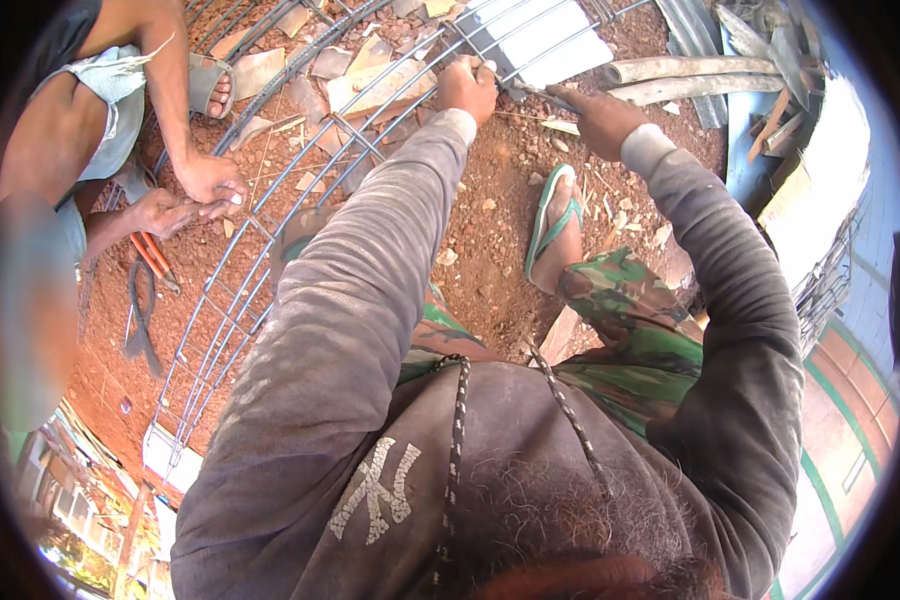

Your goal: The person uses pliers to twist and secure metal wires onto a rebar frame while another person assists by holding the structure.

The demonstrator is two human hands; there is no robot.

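A long cage of thin steel bars (pixel 232 310) curves from the lower left up to the top. At its upper part my left hand (pixel 467 88) is closed against the bars; whatever its fingers pinch is hidden. Just to the right, my right hand (pixel 602 120) wraps round the handle of a dark metal pliers-like tool (pixel 544 95). The tool's head points left, close to my left fingers and the bars. A white flat panel (pixel 545 42) lies beyond the hands, under part of the cage.
At left another person's hands (pixel 210 180) meet beside the cage. Orange-handled pliers (pixel 156 262) and a dark looped bundle (pixel 140 318) lie on red soil there. Broken tiles (pixel 380 88) litter the ground beneath the bars. Wooden poles (pixel 695 78) and corrugated sheets (pixel 695 45) lie at upper right.
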